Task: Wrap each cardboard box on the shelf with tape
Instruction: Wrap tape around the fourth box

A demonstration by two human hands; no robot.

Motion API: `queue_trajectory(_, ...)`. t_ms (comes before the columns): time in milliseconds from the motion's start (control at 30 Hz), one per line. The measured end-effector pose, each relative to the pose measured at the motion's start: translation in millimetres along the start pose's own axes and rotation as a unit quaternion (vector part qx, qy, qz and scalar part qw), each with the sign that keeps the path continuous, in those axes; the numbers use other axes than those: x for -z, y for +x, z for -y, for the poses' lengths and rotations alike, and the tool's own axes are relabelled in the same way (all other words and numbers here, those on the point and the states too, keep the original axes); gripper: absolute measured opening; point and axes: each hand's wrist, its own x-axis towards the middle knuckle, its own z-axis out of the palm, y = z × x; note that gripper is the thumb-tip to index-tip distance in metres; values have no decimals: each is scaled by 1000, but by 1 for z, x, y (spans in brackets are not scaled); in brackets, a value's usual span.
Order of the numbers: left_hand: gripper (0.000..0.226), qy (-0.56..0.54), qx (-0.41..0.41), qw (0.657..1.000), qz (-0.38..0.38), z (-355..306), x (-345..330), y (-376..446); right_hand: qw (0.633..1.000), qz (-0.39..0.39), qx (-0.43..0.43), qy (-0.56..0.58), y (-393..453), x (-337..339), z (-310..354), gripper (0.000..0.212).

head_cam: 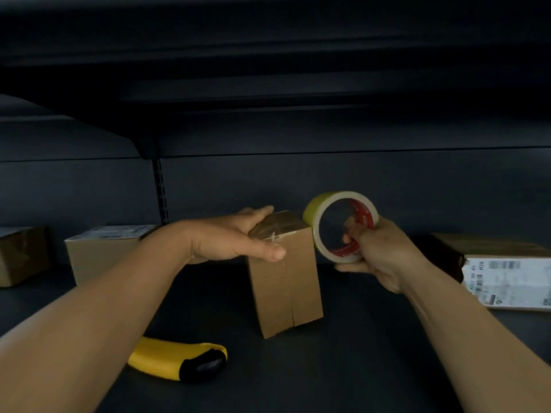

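Observation:
A small brown cardboard box (286,290) stands upright in the middle of the dark shelf (357,368). My left hand (238,236) lies over its top edge, fingers along the top and thumb pressing a strip of tape on the front face. My right hand (378,257) grips a yellowish tape roll (337,225) with a red-printed core, fingers hooked through its hole. The roll is held just right of the box's top, close to it.
A yellow and black utility knife (182,362) lies on the shelf in front, below my left forearm. Other cardboard boxes stand at the left (98,257), far left (21,254) and right (507,272). An upper shelf overhangs the space.

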Motion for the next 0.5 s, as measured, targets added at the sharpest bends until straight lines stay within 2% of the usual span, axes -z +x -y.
queue_trajectory(200,104,141,74,987,37,-24,14,3,999,11,-3,-31,-4,-2,-1,11)
queue_trajectory(333,116,218,104,970,39,-33,13,7,999,17,-4,-31,-7,-3,-1,7)
queue_trajectory(433,119,208,99,973,25,-31,11,7,999,8,12,-39,-8,3,7,7)
queue_trajectory(500,119,189,87,978,9,-29,8,5,998,-19,56,-33,-9,7,13,15)
